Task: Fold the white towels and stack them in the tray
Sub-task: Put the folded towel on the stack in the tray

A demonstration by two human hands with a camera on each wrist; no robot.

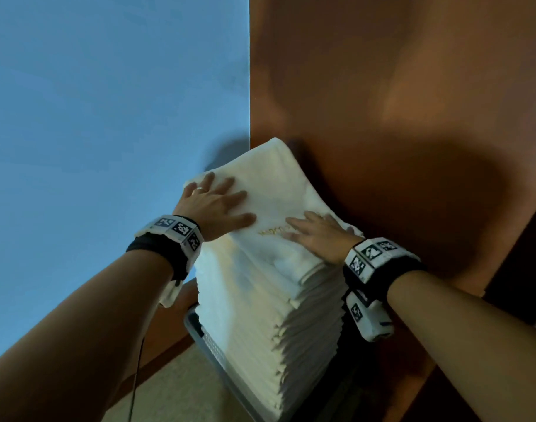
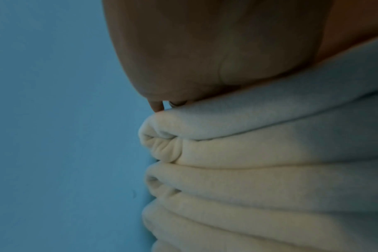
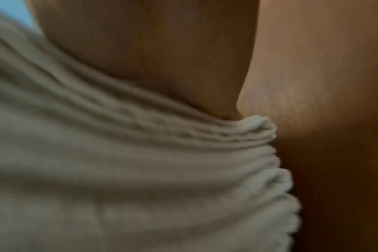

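White terry fills the space under both palms: the top towel [image 1: 272, 190] lies on a tall stack of folded towels [image 1: 269, 315] that rises out of the grey tray [image 1: 199, 333]. The left hand [image 1: 213, 205] rests flat on it, fingers spread and straight; the right hand [image 1: 318, 236] lies flat too, near the corner closest to its wrist, beside the gold lettering [image 1: 274, 230]. Neither hand grips anything. To finish this placement well, I would press evenly straight down, smooth outward from between the palms, and square the edges with the layers beneath, since a stack this high could lean toward the brown panel [image 1: 397, 102] or the blue wall [image 1: 108, 102].
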